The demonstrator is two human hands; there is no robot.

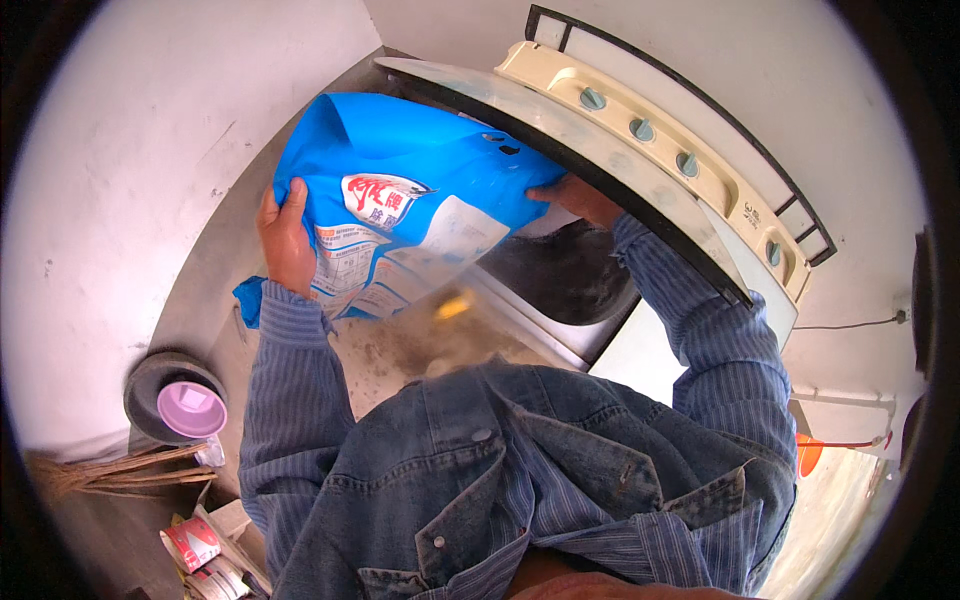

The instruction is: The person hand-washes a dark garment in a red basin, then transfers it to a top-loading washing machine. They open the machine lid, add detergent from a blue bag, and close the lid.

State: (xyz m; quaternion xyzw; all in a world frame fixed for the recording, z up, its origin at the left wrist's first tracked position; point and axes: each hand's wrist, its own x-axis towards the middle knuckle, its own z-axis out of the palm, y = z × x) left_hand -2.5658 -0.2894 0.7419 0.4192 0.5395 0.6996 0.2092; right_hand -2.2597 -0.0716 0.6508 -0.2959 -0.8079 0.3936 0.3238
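Observation:
A large blue plastic bag (420,150) with printed white panels is spread between my two hands, with small holes near its upper right part. My left hand (289,240) grips its left edge, thumb on top. At the bag's right end, my right hand (577,199) pinches the plastic, partly under the raised lid (600,142) of a twin-tub washing machine. Below that hand lies the machine's dark tub opening (570,270). The cream control panel (664,139) with grey-green knobs stands behind the lid.
On the floor at left, a pink basin (193,409) sits in a dark basin (142,394), above a straw broom (112,472). A red and white packet (193,541) lies at lower left. An orange container (808,455) is at far right. Walls stand behind and at left.

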